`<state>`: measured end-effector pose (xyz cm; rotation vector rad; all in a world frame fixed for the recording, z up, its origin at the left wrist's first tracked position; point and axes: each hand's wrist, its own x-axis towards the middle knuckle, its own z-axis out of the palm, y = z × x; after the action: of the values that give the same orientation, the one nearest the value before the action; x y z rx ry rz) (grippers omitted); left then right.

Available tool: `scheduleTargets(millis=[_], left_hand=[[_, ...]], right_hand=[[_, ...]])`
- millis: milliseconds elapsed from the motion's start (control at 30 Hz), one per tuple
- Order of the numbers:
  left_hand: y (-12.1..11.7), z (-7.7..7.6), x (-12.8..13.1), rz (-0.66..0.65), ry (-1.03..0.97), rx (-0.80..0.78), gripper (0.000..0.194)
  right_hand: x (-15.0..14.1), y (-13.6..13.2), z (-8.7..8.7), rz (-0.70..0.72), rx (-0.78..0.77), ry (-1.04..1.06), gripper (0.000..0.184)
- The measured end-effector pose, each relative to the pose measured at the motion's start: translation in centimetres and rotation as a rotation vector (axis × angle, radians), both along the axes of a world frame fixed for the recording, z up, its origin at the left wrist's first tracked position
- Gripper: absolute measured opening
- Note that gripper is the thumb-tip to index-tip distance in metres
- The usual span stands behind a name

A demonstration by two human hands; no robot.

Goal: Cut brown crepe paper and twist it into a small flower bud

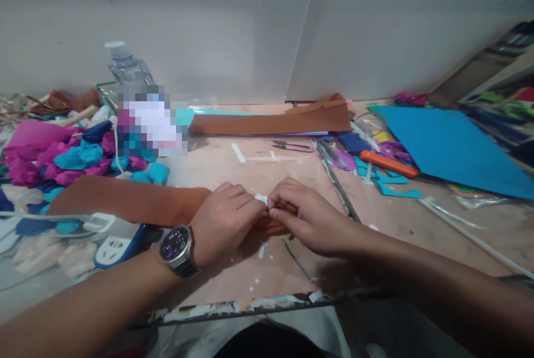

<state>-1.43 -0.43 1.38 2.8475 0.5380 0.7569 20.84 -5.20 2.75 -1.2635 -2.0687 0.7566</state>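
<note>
A long brown strip of leather-like sheet (137, 201) lies across the left side of the table and runs under my left hand (227, 213). That hand is closed on the strip's right end, its thumb and fingertips pressed together. My right hand (306, 216) is closed too, pinching at the same end, with its fingertips meeting those of the left. A small white piece (261, 199) shows just behind the touching fingertips; its kind is unclear. The strip's end curves beneath both hands, mostly hidden by the fingers. A watch sits on my left wrist.
Crumpled pink and blue pieces (79, 149) and a white-blue power strip (114, 246) are at left. Behind lie another brown strip (267, 124) and thread snips (292, 147). An orange-handled cutter (389, 163), long scissors-like metal blades (340, 188) and a blue sheet (454, 149) are at right.
</note>
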Motion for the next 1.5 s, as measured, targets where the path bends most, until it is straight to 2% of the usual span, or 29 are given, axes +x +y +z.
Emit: scheduleTargets(millis=[133,300,367,533,633,733,833,900,1067,1233,1400,1500], left_hand=[[0.2,0.0,0.0,-0.008,0.026,0.020,0.018],[0.3,0.0,0.0,-0.018,0.038,0.013,0.019],[0.1,0.1,0.1,-0.024,0.041,0.009,0.020],[-0.3,0.3,0.4,-0.015,-0.004,-0.003,0.024],[-0.4,0.2,0.4,-0.009,-0.054,-0.100,0.021],[-0.3,0.1,0.2,0.006,-0.063,-0.191,0.020],[-0.3,0.1,0.2,0.014,-0.018,-0.204,0.025],[-0.4,0.2,0.2,0.015,0.000,-0.197,0.027],[-0.6,0.4,0.3,0.020,-0.035,-0.256,0.020],[-0.3,0.7,-0.1,0.063,-0.062,-0.347,0.017],[0.1,0.8,-0.4,0.165,-0.145,-0.378,0.018],[0.4,0.9,-0.4,0.236,-0.195,-0.419,0.017]], right_hand=[[0.0,0.1,-0.2,-0.046,-0.114,0.036,0.006],[0.1,0.1,0.0,-0.004,0.001,0.006,0.006],[0.1,0.1,0.1,0.025,-0.005,-0.008,0.009],[0.1,0.2,0.0,0.021,-0.186,0.051,0.011],[0.2,0.4,-0.2,0.036,-0.267,0.114,0.015],[0.4,0.5,-0.3,0.048,-0.231,0.129,0.010],[0.5,0.5,-0.3,0.057,-0.131,0.075,0.003],[0.5,0.5,-0.2,0.072,-0.126,0.046,0.006],[0.5,0.5,-0.1,0.103,-0.228,0.102,0.011],[0.7,0.9,-0.5,0.020,-0.373,0.310,0.013],[0.7,1.5,-1.1,-0.088,-0.560,0.537,0.038],[0.8,1.9,-1.4,-0.097,-0.697,0.663,0.043]])
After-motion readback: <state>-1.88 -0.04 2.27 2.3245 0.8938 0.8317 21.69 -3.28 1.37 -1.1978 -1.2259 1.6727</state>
